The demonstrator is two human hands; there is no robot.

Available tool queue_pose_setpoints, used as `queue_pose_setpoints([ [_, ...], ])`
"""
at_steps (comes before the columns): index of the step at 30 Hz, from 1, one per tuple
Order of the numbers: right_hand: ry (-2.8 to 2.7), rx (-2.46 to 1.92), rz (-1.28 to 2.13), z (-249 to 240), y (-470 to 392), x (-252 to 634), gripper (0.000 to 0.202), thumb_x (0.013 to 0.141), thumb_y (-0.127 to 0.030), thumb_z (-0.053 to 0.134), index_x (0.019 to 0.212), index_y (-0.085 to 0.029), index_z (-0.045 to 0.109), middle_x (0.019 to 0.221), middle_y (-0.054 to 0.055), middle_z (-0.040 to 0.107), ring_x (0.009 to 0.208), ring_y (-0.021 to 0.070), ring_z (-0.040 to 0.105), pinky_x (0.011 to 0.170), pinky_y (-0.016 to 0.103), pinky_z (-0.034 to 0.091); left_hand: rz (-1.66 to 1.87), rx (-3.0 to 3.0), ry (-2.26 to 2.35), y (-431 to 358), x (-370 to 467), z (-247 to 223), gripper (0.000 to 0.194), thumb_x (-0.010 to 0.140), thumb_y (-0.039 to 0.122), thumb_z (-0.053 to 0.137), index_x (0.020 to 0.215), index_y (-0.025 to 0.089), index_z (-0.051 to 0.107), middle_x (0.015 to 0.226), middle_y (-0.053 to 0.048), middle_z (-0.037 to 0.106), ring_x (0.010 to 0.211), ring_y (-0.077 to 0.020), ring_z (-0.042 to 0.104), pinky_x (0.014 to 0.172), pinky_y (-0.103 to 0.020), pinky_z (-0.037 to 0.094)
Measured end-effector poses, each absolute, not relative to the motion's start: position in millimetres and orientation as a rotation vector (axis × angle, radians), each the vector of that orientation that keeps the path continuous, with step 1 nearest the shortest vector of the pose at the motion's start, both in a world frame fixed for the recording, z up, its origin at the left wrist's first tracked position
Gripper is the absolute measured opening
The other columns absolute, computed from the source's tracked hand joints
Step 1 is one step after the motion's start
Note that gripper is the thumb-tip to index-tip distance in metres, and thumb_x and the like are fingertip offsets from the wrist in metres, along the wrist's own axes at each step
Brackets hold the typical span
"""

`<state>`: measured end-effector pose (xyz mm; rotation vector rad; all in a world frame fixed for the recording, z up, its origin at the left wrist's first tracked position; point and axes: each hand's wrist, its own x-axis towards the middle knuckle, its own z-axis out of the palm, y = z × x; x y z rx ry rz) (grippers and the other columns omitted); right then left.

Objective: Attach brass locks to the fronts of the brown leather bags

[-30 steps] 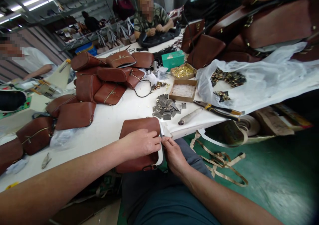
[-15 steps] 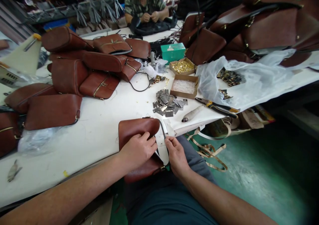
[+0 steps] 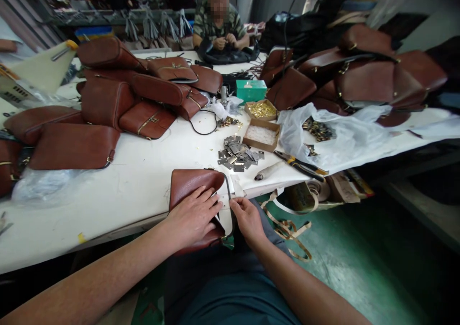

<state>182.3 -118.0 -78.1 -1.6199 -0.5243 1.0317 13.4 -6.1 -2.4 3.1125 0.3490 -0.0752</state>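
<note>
The left hand point(image 3: 194, 215) lay palm down with its fingers a little spread, pressed on the brown leather bag point(image 3: 185, 183) and closed on nothing. The right hand point(image 3: 247, 217) had its thumb and fingertips pinched together at the dark-edged rim of the pale flap point(image 3: 225, 215). From the right hand, the bag's body lay at 9 o'clock; the left hand was nearer, being on top of it, and the flap showed between the two hands.

The bag lay at the near edge of the white table point(image 3: 154, 171), its lower part reaching over the lap. Its long axis seemed to run from 12 to 6 o'clock, though the left hand covered much of it. The mouth, with the flap, pointed to 3 o'clock; the brown body lay toward 9.

Outward from the bag, the metal plates point(image 3: 237, 155) were heaped at 1 o'clock, near it. The wrapped tool point(image 3: 269, 170) lay at 2 o'clock, with the pliers point(image 3: 301, 166) just beyond. The piled brown bags point(image 3: 108, 95) stood at 11 o'clock, well apart.
</note>
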Motion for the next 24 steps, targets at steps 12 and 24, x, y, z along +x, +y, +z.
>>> queue_pose_setpoints([
  [12,-1.419,-1.927,0.352,-27,-86,290,0.016,0.095,-0.035,0.065,0.095,-0.026,0.079,0.097,0.006,0.076,0.088,0.0245,0.067,0.081,0.034,0.048,-0.06,3.018,0.38,-3,16,0,0.058,0.088,0.045,0.076,0.139,0.023,0.062,0.149,-0.009,0.062,0.142,-0.0323,0.052,0.125,-0.05,0.028],
  [24,-1.91,-2.176,0.218,-37,-7,307,0.01,0.088,-0.029,0.071,0.095,-0.027,0.079,0.101,0.005,0.076,0.089,0.0236,0.066,0.071,0.032,0.042,0.053,3.004,0.385,-2,12,1,0.054,0.088,0.044,0.077,0.134,0.019,0.064,0.139,-0.011,0.067,0.139,-0.0304,0.052,0.123,-0.047,0.029],
])
